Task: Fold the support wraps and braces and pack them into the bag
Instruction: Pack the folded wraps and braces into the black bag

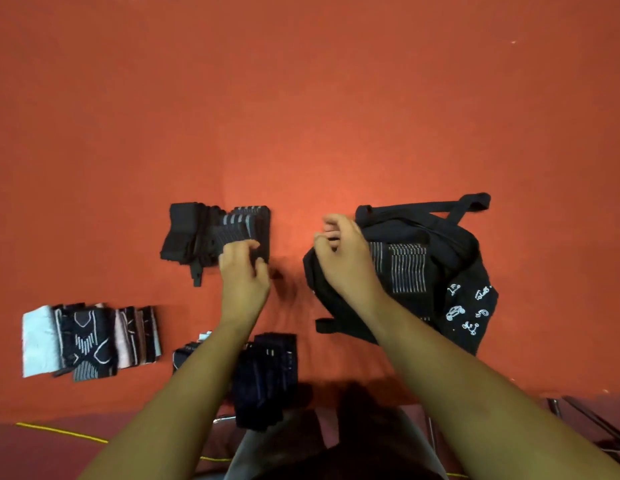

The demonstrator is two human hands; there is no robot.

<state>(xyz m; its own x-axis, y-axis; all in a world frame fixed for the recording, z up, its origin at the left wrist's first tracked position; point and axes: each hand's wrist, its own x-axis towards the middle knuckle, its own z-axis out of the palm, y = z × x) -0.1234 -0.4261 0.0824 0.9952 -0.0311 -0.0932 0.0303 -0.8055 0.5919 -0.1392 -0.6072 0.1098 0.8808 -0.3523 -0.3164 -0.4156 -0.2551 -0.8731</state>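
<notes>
Both bare forearms outstretched, left hand [244, 271] and right hand [343, 252] palm-down, fingers curled.

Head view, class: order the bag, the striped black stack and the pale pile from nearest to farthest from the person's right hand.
1. Bag: on the right; the right hand grips its rim.
2. Striped black stack: centre, under the left hand.
3. Pale pile: far left.
</notes>
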